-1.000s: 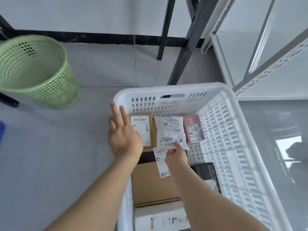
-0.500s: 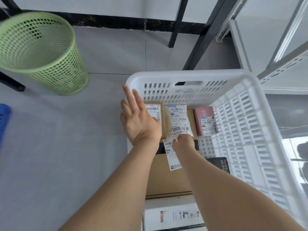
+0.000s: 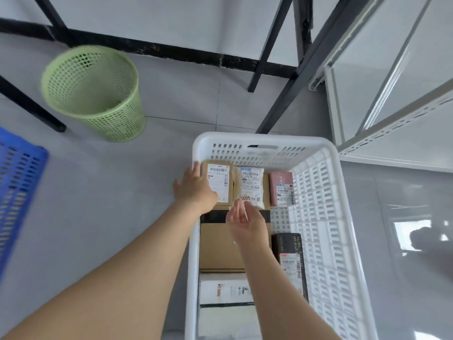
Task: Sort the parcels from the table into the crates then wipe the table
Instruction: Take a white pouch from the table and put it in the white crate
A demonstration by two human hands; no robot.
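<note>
The white crate (image 3: pixel 264 139) stands on the grey floor (image 3: pixel 110 217) and holds 6 parcels. At its far end 3 lie side by side: a brown box (image 3: pixel 219 175) with a white label, a white pouch (image 3: pixel 252 182) marked 3005, and a pink box (image 3: pixel 282 182) against the right wall. Nearer the person lie a large cardboard box (image 3: pixel 218 246), a black box (image 3: pixel 291 261) beside it on the right, and a white box (image 3: pixel 225 290) at the near end. The left hand (image 3: pixel 196 190) reaches over the crate's left wall with fingers straight, lying over the left part of the brown box; its grip is released. The right hand (image 3: pixel 245 222) hovers just before the near end of the white pouch, fingers loosely curved, its grip released and holding nothing. A green basket (image 3: pixel 95 92) stands on the floor well apart to the left, a blue crate (image 3: pixel 17 192) shows at the left edge, and white shelving (image 3: pixel 392 106) stands to the right behind black frame legs (image 3: pixel 294 82).
</note>
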